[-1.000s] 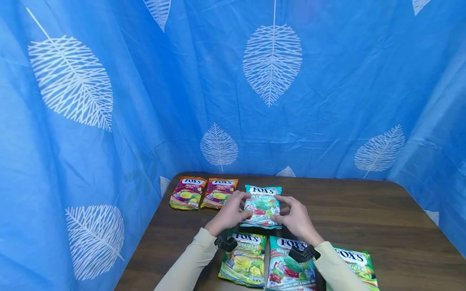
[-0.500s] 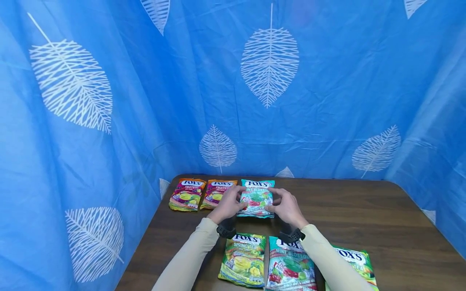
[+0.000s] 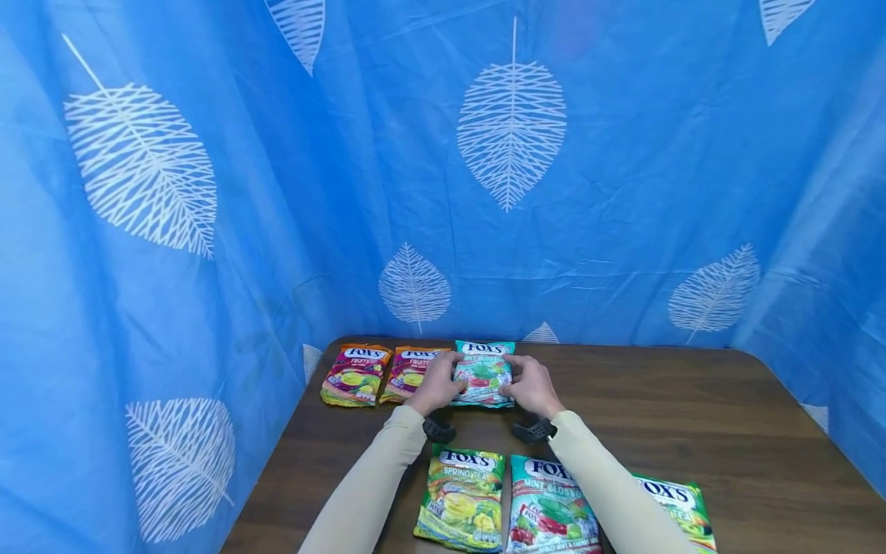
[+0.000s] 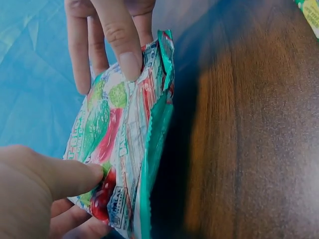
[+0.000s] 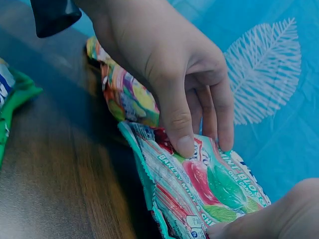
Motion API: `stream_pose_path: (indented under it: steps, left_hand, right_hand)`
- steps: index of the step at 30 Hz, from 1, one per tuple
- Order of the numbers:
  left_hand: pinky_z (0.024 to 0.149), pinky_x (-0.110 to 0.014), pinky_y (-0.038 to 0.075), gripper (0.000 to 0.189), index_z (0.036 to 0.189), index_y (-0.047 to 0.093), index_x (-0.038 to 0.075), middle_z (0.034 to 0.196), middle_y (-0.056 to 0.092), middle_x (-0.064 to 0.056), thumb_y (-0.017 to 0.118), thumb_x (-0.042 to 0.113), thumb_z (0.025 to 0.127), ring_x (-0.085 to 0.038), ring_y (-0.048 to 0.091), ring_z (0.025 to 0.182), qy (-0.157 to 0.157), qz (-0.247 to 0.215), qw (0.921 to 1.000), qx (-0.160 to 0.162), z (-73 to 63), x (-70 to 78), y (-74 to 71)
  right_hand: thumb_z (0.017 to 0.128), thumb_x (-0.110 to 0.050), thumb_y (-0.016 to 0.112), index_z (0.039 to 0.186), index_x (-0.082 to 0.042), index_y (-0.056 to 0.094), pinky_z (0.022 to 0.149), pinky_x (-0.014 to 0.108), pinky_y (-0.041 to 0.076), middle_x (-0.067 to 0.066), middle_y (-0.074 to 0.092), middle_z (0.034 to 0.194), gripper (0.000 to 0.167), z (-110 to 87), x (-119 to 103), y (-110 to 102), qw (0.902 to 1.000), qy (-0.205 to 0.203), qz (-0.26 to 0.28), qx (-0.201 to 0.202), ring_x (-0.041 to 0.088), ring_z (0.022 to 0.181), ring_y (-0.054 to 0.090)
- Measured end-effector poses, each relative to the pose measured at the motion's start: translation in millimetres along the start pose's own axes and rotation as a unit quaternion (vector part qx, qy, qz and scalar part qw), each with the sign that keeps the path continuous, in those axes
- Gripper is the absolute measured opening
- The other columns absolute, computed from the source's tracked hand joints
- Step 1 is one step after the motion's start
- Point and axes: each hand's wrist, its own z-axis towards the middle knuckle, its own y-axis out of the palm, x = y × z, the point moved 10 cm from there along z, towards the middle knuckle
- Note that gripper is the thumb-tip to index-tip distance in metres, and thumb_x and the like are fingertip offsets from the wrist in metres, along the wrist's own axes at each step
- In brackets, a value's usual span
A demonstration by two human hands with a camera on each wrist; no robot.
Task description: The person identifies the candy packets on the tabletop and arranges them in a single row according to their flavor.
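Head view: our left hand and right hand pinch a teal candy bag, lower centre. Our left hand overlaps one of two purple bags; our right sleeve partly hides two larger bags, bottom right.

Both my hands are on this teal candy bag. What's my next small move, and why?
Probably lower the held teal plastic Mint Blossom bag onto the brown wood-grain table: the left hand and right hand grip its sides, it lines up beside an orange-and-purple plastic Fruits bag, and its near edge seems slightly raised.
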Motion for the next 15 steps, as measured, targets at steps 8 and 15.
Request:
stream_pose_path:
  steps: [8, 15]
  left_hand:
    - [0.119, -0.056, 0.042, 0.054, 0.154, 0.055, -0.004, 0.15, 0.054, -0.023, 0.073, 0.008, 0.104, -0.039, 0.049, 0.143, -0.018, 0.049, 0.9986, 0.004, 20.8, -35.6, 17.6]
    - [0.123, -0.058, 0.037, 0.054, 0.154, 0.056, -0.001, 0.158, 0.05, -0.023, 0.074, 0.007, 0.104, -0.04, 0.042, 0.152, -0.042, 0.038, 0.9984, -0.001, 22.3, -36.4, 17.6]
  right_hand:
    - [0.088, 0.01, 0.083, 0.151, 0.006, 0.06, 0.094, 0.052, 0.06, 0.03, 0.058, 0.142, 0.068, 9.1, 3.7, 10.7, 1.0, 0.007, -0.002, -0.006, 0.038, 0.11, 0.069]
    - [0.087, 0.011, 0.083, 0.15, 0.006, 0.061, 0.094, 0.052, 0.06, 0.029, 0.059, 0.141, 0.067, 10.7, 5.3, 13.1, 0.9999, 0.009, -0.008, -0.008, 0.036, 0.108, 0.068]
